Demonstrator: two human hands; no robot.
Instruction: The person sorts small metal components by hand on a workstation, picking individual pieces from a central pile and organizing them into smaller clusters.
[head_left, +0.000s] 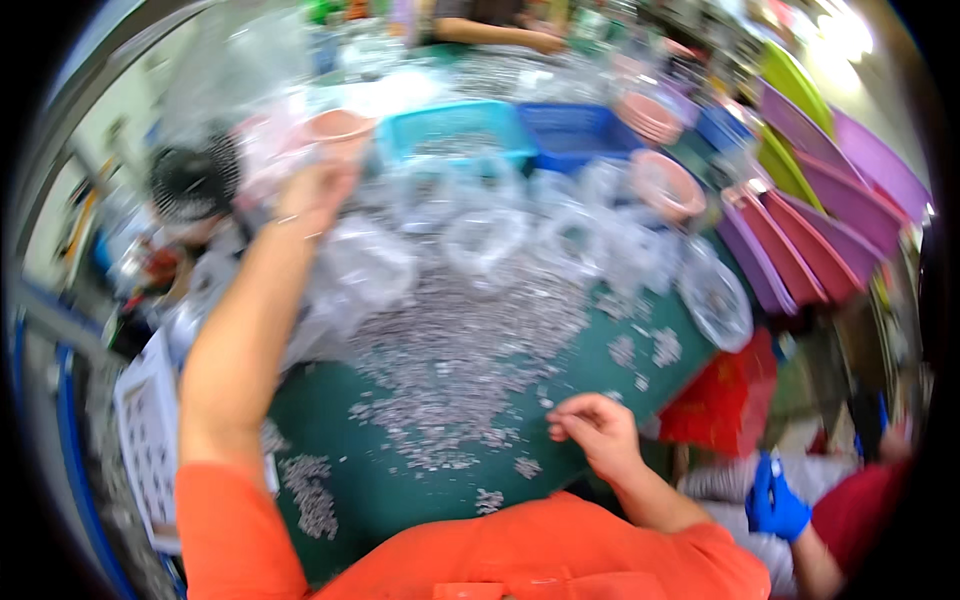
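Observation:
My left hand (320, 188) is stretched far forward to the front of a pink basin (340, 126). It is smeared by motion, so its fingers and anything in them cannot be made out. My right hand (598, 432) hovers over the near right of the green table, thumb and forefinger drawn together; whatever they may hold is too small to name. Between my arms spreads a heap of small grey metal-looking pieces (465, 350). Behind the heap, clear plastic bags (486, 240) stand in a row with their mouths open.
A turquoise basin (400, 138) and a blue basin (575, 150) stand at the back. Purple and pink bins (790, 235) are stacked at the right, near a red bag (728, 400). A black fan (195, 178) is at the left. A co-worker's blue-gloved hand (777, 503) is at lower right.

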